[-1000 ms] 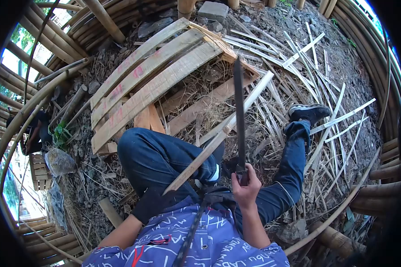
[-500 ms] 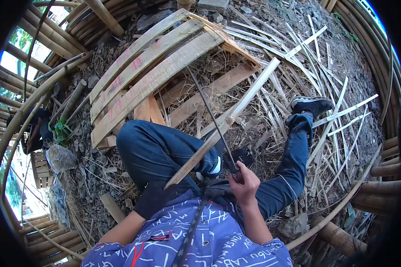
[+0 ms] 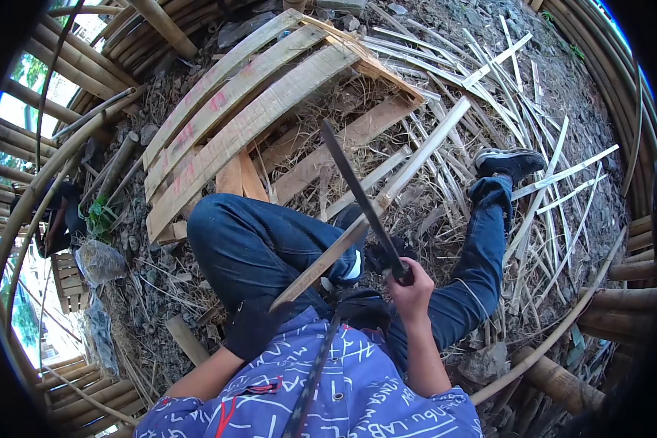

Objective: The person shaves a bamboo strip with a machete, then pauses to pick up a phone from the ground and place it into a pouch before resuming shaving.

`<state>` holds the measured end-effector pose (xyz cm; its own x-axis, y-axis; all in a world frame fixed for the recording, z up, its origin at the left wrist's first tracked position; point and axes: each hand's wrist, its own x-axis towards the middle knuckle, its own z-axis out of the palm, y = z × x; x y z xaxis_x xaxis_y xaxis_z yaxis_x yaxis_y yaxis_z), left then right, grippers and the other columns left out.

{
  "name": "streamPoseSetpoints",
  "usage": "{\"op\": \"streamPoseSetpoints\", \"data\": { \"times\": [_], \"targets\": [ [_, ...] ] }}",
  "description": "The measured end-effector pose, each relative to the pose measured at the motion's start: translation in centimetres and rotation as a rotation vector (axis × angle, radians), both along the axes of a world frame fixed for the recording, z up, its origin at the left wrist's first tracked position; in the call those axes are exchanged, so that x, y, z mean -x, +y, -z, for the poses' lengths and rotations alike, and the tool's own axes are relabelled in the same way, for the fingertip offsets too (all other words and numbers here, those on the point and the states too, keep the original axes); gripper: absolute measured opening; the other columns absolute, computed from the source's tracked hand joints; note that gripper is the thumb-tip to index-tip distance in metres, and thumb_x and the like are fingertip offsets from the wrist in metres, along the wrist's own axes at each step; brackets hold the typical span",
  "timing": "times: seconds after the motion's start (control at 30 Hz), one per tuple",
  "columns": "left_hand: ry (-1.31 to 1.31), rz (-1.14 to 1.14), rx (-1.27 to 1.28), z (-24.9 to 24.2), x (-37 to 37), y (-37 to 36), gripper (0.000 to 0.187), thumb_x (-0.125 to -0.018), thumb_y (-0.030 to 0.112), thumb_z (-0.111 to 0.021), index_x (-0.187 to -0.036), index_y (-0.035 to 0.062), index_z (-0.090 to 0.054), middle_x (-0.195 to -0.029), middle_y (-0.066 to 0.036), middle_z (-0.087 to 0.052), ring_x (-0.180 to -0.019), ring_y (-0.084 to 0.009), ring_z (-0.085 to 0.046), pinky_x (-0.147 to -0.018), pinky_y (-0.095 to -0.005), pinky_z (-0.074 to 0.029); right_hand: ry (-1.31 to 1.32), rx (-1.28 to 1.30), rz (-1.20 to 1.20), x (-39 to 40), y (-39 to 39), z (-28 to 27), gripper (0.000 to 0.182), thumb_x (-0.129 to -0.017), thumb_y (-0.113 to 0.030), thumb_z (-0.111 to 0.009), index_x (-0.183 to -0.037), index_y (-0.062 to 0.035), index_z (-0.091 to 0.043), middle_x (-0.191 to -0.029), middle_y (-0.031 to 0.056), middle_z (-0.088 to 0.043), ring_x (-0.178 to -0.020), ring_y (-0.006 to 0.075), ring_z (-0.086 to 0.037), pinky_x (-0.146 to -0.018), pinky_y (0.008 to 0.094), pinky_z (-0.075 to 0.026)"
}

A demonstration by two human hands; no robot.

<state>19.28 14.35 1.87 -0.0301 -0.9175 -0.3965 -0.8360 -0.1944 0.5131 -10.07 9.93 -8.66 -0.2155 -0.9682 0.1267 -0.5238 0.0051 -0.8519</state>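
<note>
My left hand (image 3: 255, 328), in a black glove, is closed around the near end of a long bamboo strip (image 3: 317, 269). The strip slants away over my bent leg, its pale far end lying above the ground litter. Bare, my right hand (image 3: 412, 293) grips the dark handle of a machete (image 3: 359, 193). Its long blade points forward and left, with the flat side showing, and crosses over the strip in this view. Below the blade, near the handle, sits a dark item partly hidden by my right hand.
A slatted wooden pallet (image 3: 230, 135) lies tilted ahead, beside my left knee. Split bamboo strips (image 3: 555, 164) litter the ground around my right shoe (image 3: 509, 165). Bamboo poles (image 3: 620, 299) line the right edge. A person (image 3: 62, 215) is partly visible at far left.
The machete has rolled in my right hand, from a thin edge-on line to its broad side. My right hand has shifted slightly right and up. My left hand keeps its hold on the strip.
</note>
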Motion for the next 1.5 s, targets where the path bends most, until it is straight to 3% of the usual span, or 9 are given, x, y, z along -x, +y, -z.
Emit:
{"op": "streamPoseSetpoints", "data": {
  "times": [0.3, 0.4, 0.47, 0.53, 0.67, 0.77, 0.9, 1.2, 1.5],
  "targets": [
    [0.061, -0.054, -0.015, 0.0, 0.0, -0.2, 0.044, -0.093, 0.04, -0.059, -0.072, 0.0017, -0.062, -0.067, -0.019, -0.058, -0.061, -0.0373, -0.058, -0.056, -0.0449, -0.044, -0.057, -0.201, -0.079, 0.5, -0.2, -2.3, 0.026, -0.071, -0.008, -0.075, -0.093, 0.0015, -0.066, -0.068, 0.0097, -0.065, -0.056, 0.012, -0.061, -0.054, 0.0265, -0.047],
    [-0.017, 0.27, 0.204, 0.9, -0.8, 0.1, 0.041, -0.093, 0.037, -0.06, -0.073, 0.0014, -0.062, -0.067, -0.019, -0.058, -0.061, -0.0371, -0.058, -0.055, -0.0446, -0.043, -0.281, -0.354, -0.142, 0.4, 0.6, -2.8, 0.032, -0.072, -0.006, -0.075, -0.102, 0.0027, -0.064, -0.073, 0.0019, -0.064, -0.065, 0.0056, -0.057, -0.06, 0.0232, -0.046],
    [0.015, 0.181, 0.141, 0.2, -0.4, -0.3, 0.038, -0.093, 0.035, -0.061, -0.073, 0.0017, -0.063, -0.067, -0.019, -0.059, -0.061, -0.0371, -0.058, -0.054, -0.0445, -0.043, -0.532, -0.353, -0.215, 0.5, 1.5, -2.9, 0.042, -0.072, -0.006, -0.076, -0.11, 0.0022, -0.06, -0.079, 0.0033, -0.063, -0.065, 0.0046, -0.055, -0.059, 0.0225, -0.045],
    [0.05, 0.097, 0.075, 0.0, -0.2, -0.4, 0.036, -0.093, 0.032, -0.061, -0.074, 0.0019, -0.063, -0.068, -0.019, -0.059, -0.061, -0.0372, -0.058, -0.054, -0.0444, -0.043, -0.547, -0.386, -0.239, 0.5, 1.7, -3.9, 0.051, -0.07, -0.003, -0.074, -0.118, 0.0019, -0.056, -0.082, 0.005, -0.06, -0.067, 0.0088, -0.054, -0.064, 0.0231, -0.045],
    [0.061, 0.03, 0.034, -0.2, 0.0, -0.3, 0.034, -0.092, 0.031, -0.062, -0.075, 0.002, -0.063, -0.068, -0.019, -0.06, -0.061, -0.0374, -0.059, -0.053, -0.0444, -0.044, -0.037, -0.167, -0.306, 1.1, 1.8, -4.0, 0.058, -0.065, 0.001, -0.072, -0.12, 0.0015, -0.054, -0.086, 0.0071, -0.06, -0.077, 0.016, -0.061, -0.068, 0.0259, -0.048],
    [0.078, -0.011, 0.029, -0.2, 0.1, -0.3, 0.037, -0.092, 0.033, -0.062, -0.073, 0.0012, -0.063, -0.067, -0.02, -0.059, -0.06, -0.0385, -0.059, -0.053, -0.0445, -0.044, 0.043, -0.244, -0.012, 1.8, 0.6, -2.1, 0.04, -0.064, -0.004, -0.074, -0.102, -0.0036, -0.061, -0.08, 0.0126, -0.064, -0.068, 0.0259, -0.065, -0.06, 0.0351, -0.05],
    [0.128, -0.026, 0.039, -0.5, 0.2, -0.5, 0.041, -0.09, 0.036, -0.064, -0.072, -0.0004, -0.062, -0.065, -0.022, -0.059, -0.059, -0.04, -0.058, -0.053, -0.0447, -0.044, 0.349, -0.291, -0.14, 2.4, -0.4, -2.3, 0.025, -0.068, -0.019, -0.077, -0.083, -0.0053, -0.062, -0.068, 0.0167, -0.064, -0.067, 0.0374, -0.064, -0.062, 0.0446, -0.05],
    [0.107, -0.136, -0.005, 0.0, 0.2, -0.2, 0.044, -0.089, 0.038, -0.064, -0.07, -0.0011, -0.062, -0.065, -0.023, -0.059, -0.06, -0.0402, -0.06, -0.052, -0.0448, -0.044, 0.154, -0.231, -0.137, -0.8, -0.9, -2.6, 0.026, -0.075, -0.022, -0.077, -0.074, -0.0015, -0.061, -0.062, 0.0168, -0.061, -0.058, 0.0345, -0.062, -0.054, 0.0393, -0.048],
    [0.05, -0.093, -0.041, 0.5, -0.2, 0.0, 0.046, -0.091, 0.042, -0.061, -0.071, 0.0006, -0.063, -0.066, -0.023, -0.06, -0.061, -0.0413, -0.06, -0.053, -0.0463, -0.045, 0.282, -0.101, -0.205, 0.5, -2.8, -1.9, 0.024, -0.062, -0.013, -0.075, -0.077, -0.0027, -0.06, -0.067, 0.0177, -0.061, -0.063, 0.0375, -0.062, -0.057, 0.0425, -0.05]
  ]
}}
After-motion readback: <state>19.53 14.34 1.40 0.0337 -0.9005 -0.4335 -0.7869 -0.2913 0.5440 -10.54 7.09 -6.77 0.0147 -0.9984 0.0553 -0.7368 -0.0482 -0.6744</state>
